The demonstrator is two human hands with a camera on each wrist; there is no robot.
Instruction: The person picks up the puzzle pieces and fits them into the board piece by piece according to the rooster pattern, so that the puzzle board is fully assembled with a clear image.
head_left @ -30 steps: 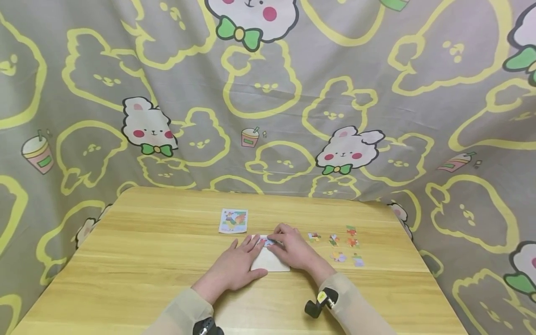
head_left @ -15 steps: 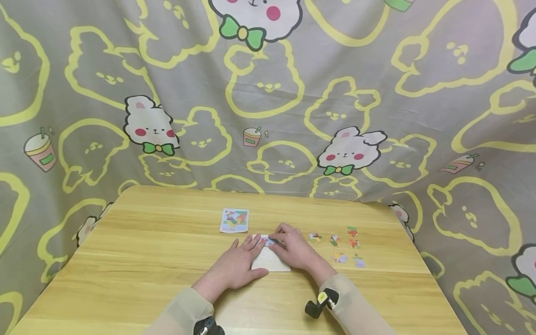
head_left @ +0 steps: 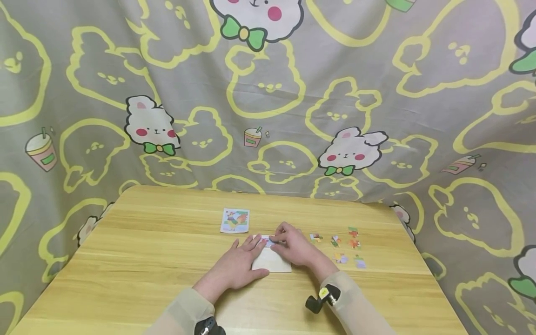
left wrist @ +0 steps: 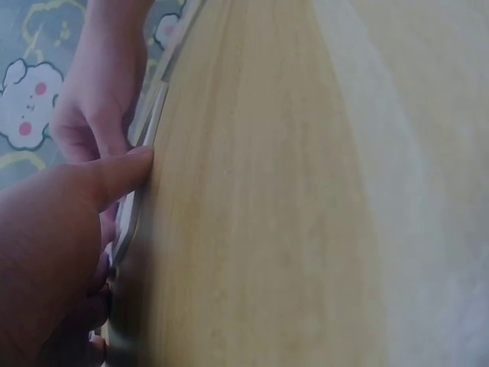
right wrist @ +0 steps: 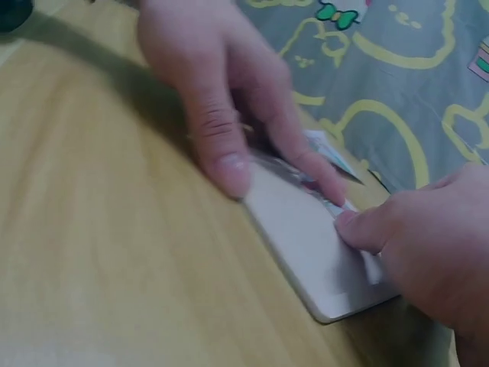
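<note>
A small pale puzzle board (head_left: 276, 263) lies flat on the table, with joined blue-and-red puzzle pieces (head_left: 265, 240) along its far edge. My left hand (head_left: 237, 266) rests on the board's left side with fingers stretched out and its thumb by the near edge. My right hand (head_left: 296, 247) pinches a puzzle piece at the far right of the board; the fingertips hide most of it. In the right wrist view, the right thumb touches the board (right wrist: 290, 241) close to the left index fingertip. The left wrist view shows the board (left wrist: 128, 218) edge-on under the left thumb.
A picture card (head_left: 235, 220) with a rooster lies behind the board to the left. Several loose puzzle pieces (head_left: 354, 244) are spread to the right of the right hand. A patterned curtain (head_left: 276, 116) hangs around the wooden table (head_left: 146, 242).
The right fingertips have shifted very slightly to the right at the board's far edge. The left hand stays in place, and the view has moved a little.
</note>
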